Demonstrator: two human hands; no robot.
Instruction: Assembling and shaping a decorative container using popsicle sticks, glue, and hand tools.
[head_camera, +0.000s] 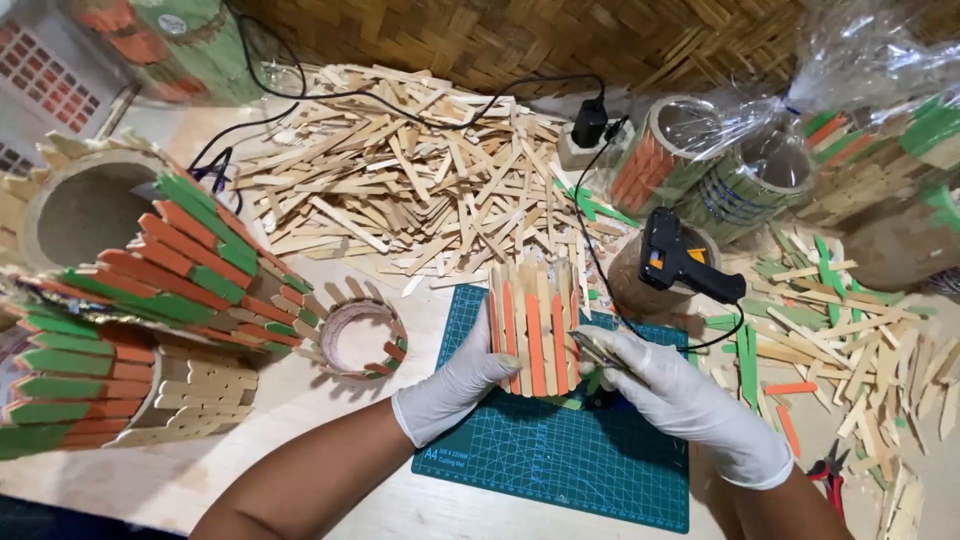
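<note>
We judge the stick-clad holder (535, 330) on the cutting mat (560, 450) light yet fragile (glued slats), so our left hand (455, 385) cups its side while our right hand (680, 400) grips small pliers (598, 352).

Left hand (455, 385) and right hand (690, 400): thin white gloves, smooth, slightly sheened, rubbery look. Stick holder (533, 325) between them: flat wooden slats, bare pale and matt orange paint. Tool in right hand (598, 352): small, looks like dull metal. Cutting mat (560, 460): teal, matt, smooth, printed grid. Far heap of sticks (420, 180): raw, unpainted wood. Glue gun (672, 258), right: black plastic, faint gloss. Far right wrapping (870, 60): clear glossy film. Tabletop (300, 420): pale smooth wood.
</note>
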